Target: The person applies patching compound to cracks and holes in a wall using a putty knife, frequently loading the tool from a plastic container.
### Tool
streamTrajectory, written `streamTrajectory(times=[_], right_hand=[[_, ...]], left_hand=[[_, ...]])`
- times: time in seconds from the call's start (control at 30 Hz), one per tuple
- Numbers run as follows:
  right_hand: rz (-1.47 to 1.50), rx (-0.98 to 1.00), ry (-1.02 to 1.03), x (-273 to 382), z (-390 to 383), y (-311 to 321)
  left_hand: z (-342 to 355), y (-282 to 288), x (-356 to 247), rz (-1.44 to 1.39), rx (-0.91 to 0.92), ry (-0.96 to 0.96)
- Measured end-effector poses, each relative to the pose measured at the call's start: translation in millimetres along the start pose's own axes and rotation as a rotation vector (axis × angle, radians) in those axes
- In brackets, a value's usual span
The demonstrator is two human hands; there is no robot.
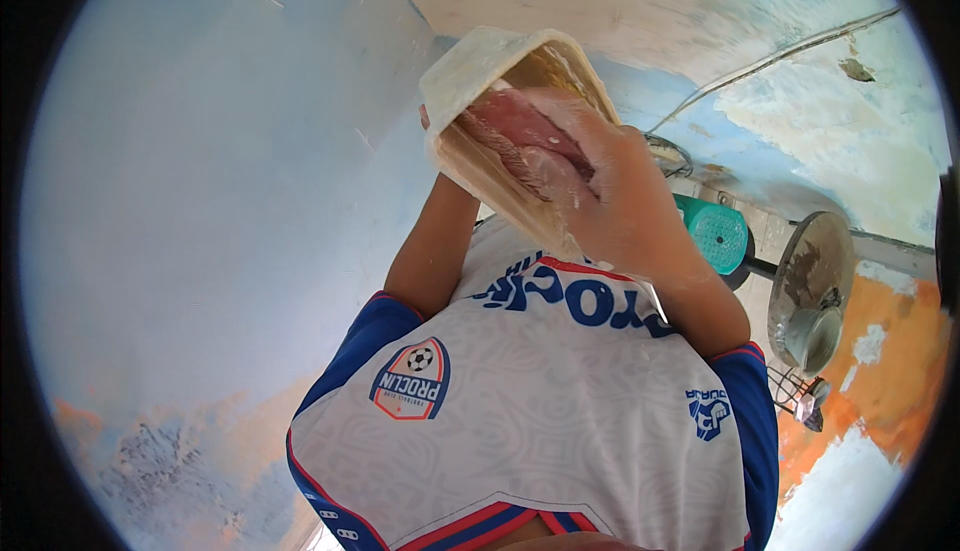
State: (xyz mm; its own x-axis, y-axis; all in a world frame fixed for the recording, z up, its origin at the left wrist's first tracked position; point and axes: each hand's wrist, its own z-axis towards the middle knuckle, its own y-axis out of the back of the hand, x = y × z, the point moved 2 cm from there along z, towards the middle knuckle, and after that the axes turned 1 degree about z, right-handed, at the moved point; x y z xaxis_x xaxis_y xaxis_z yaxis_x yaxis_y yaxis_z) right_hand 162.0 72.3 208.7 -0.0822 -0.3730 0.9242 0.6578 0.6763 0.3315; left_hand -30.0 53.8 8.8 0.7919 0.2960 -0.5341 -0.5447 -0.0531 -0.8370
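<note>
A cream-coloured rectangular plastic tub [478, 69], smeared with whitish residue, is tilted in front of my chest with its opening facing me. My left hand [424, 117] grips the tub from behind; only a fingertip shows at its left edge and the rest is hidden. Inside the opening is my right hand [590, 166], its fingers curled together and somewhat blurred. White, wet-looking or powdery matter coats its fingers and palm. Whether those fingers hold a lump of that matter is hard to make out. Some yellowish stain shows on the tub's inner wall.
A pale blue, patchy wall [220, 181] stands close on my left. To the right are a green perforated stool seat [718, 236], a round stained tabletop [805, 261] and a metal pot [812, 336]. A cable [780, 56] crosses the peeling surface at the upper right.
</note>
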Motion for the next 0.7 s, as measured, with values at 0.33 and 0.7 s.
streamTrajectory(times=[0.33,0.7], right_hand=[[0.729,-0.175,-0.109,-29.3,-18.5,45.8],[1.398,-0.366,-0.149,-68.6,-27.0,114.7]], left_hand=[[13.8,-1.3,7.7,-0.01,-0.026,-0.067],[-2.8,-40.0,54.1,-0.022,-0.258,0.006]])
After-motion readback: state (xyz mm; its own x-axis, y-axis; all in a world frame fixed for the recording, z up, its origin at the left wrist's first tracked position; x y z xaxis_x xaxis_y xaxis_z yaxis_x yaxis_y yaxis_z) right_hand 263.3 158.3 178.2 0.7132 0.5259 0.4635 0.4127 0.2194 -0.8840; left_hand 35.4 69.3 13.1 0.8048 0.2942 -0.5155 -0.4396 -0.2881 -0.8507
